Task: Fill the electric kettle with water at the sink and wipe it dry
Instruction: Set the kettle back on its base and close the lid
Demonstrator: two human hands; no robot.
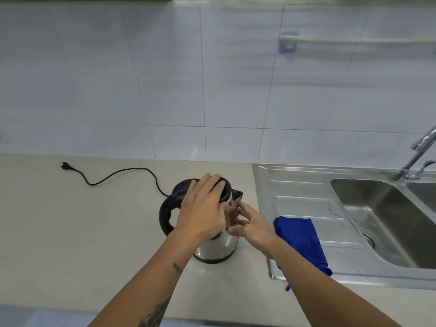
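A steel electric kettle (218, 247) with a black lid and black handle stands upright on the beige counter, left of the sink unit. My left hand (203, 208) lies flat over the lid, fingers spread across its top. My right hand (252, 225) touches the kettle's steel side just under the spout, fingers apart and holding nothing. A folded blue cloth (300, 239) lies on the steel drainboard, right of my right wrist. The sink basin (387, 215) and its tap (417, 154) are at the right edge.
A black power cord with its plug (64, 165) snakes over the counter (70, 220) from behind the kettle to the left. White wall tiles rise behind. A rail on a blue hook (288, 42) hangs on the wall above the sink.
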